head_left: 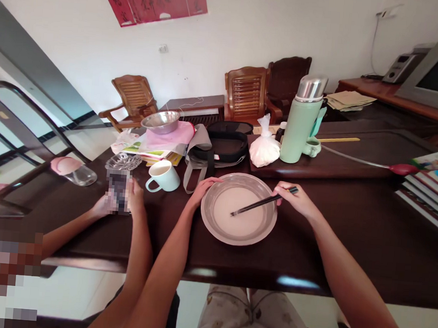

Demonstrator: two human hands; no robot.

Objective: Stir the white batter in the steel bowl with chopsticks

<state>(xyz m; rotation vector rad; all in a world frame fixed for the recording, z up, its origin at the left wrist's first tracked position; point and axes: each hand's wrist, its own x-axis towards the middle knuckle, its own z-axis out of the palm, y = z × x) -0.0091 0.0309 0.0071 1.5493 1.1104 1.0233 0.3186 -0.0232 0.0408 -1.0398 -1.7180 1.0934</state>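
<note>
A metal bowl (208, 211) of milky, whitish liquid (237, 223) stands on the dark table before me. My left hand (204, 187) is closed on the bowl's left rim. In my right hand (291, 195), by the bowl's right rim, are black chopsticks (259, 204), slanting down to the left with their tips in the liquid. Behind the bowl sits a tied plastic bag of white powder (264, 151). A white mug (165, 176) stands to the left of my left hand.
At left, another person's hands (137, 198) hold a blurred-out dark object (119, 189). Behind are a glass dish (124, 161), a steel bowl (160, 123), a black-and-grey bag (218, 149) and a green thermos (300, 127). Books (432, 201) lie stacked at right.
</note>
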